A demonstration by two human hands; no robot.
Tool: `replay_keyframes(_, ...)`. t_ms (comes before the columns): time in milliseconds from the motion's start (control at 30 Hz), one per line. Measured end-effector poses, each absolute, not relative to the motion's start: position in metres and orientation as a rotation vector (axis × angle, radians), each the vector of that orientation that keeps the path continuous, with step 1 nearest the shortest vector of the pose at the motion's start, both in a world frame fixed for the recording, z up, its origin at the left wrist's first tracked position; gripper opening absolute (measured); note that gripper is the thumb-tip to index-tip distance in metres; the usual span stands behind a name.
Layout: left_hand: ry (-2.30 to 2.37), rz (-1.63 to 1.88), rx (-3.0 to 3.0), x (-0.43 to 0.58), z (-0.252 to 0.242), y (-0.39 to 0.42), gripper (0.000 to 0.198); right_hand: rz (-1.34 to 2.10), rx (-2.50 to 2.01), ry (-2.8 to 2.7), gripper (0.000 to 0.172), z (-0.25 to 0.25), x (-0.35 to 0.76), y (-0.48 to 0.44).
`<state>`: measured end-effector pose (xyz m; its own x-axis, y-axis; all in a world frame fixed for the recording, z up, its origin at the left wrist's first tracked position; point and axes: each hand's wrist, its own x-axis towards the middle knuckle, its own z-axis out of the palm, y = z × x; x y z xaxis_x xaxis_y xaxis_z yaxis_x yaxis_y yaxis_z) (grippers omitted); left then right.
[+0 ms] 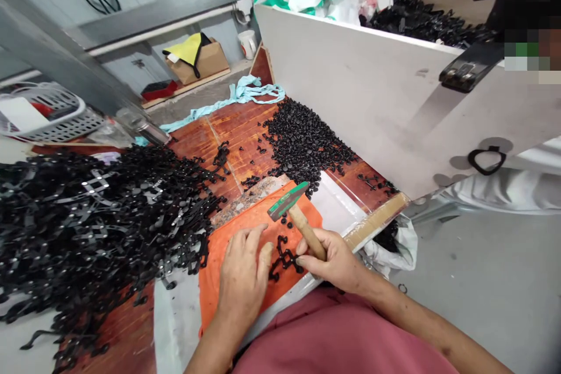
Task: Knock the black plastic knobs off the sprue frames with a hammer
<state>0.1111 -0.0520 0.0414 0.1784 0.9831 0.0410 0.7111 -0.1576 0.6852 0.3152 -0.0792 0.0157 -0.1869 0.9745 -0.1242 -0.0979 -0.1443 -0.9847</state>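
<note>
My right hand (331, 257) is closed round the wooden handle of a hammer (307, 232) with a green head. Its thumb and fingertips reach the edge of a black jointed linkage (286, 258). That linkage lies spread on an orange cloth (221, 266). To its left, my left hand (243, 269) is over the cloth with thumb and fingers apart and nothing visible in them. A few small black caps (287, 222) sit just under the hammer head.
A large heap of black linkages (100, 216) covers the left of the table. Small black rivet-like pieces (302, 137) are piled against a white panel (350, 70). A light blue cloth strip (245, 90) lies at the back. Part of another person shows at top right.
</note>
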Motion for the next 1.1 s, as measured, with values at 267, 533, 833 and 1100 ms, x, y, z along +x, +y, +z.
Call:
replay_keyframes(267, 0.975, 0.511, 1.076, 0.119, 0.044, -0.056, 0.033, 1.473, -1.081, -1.247, 0.012, 0.016, 0.309, -0.076)
replay_keyframes(533, 1.14, 0.777, 0.844, 0.112, 0.029, -0.003, 0.053, 1.095, -1.508, -1.449, 0.019, 0.005, 0.35, -0.081)
replay_keyframes(833, 1.208, 0.754, 0.86, 0.122, 0.019, 0.012, 0.06, 1.077, -1.701, -1.489, 0.021, -0.018, 0.374, -0.093)
replay_keyframes(1100, 1.285, 0.75, 0.956, 0.124, 0.01, 0.013, 0.056, 1.057, -1.721, -1.546, 0.02, -0.02, 0.373, -0.09)
